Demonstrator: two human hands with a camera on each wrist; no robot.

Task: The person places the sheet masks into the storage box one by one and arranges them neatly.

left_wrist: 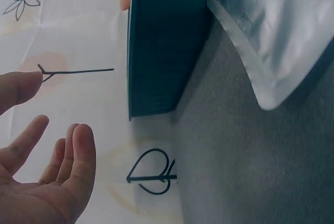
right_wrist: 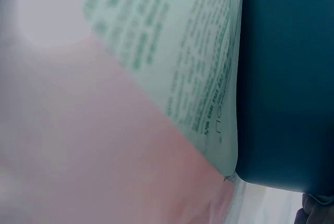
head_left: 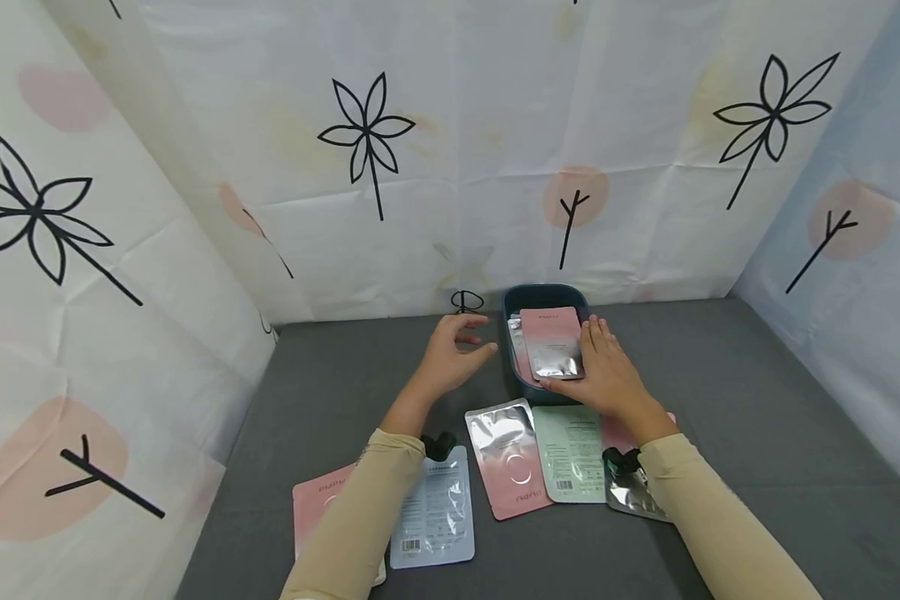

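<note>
A dark teal bin (head_left: 543, 290) stands against the back wall, holding several sheet-mask packets. On top of these lies a pink and silver mask packet (head_left: 553, 337). My right hand (head_left: 611, 375) touches this packet at its right side, its fingers stretched along the bin's right rim and the thumb across the packet's lower edge. In the right wrist view, only fingertips (right_wrist: 315, 213) of that hand show, in the bottom corner. My left hand (head_left: 450, 357) hovers left of the bin with loosely bent fingers and nothing in them; the left wrist view also shows the left hand (left_wrist: 57, 177) apart from the bin.
In front of the bin lie a pink and silver packet (head_left: 512, 458), a green packet (head_left: 570, 454) and a light blue packet (head_left: 435, 517). Another pink packet (head_left: 311, 500) is partly under the left sleeve. A silver-ended packet (head_left: 633, 492) lies partly under the right wrist.
</note>
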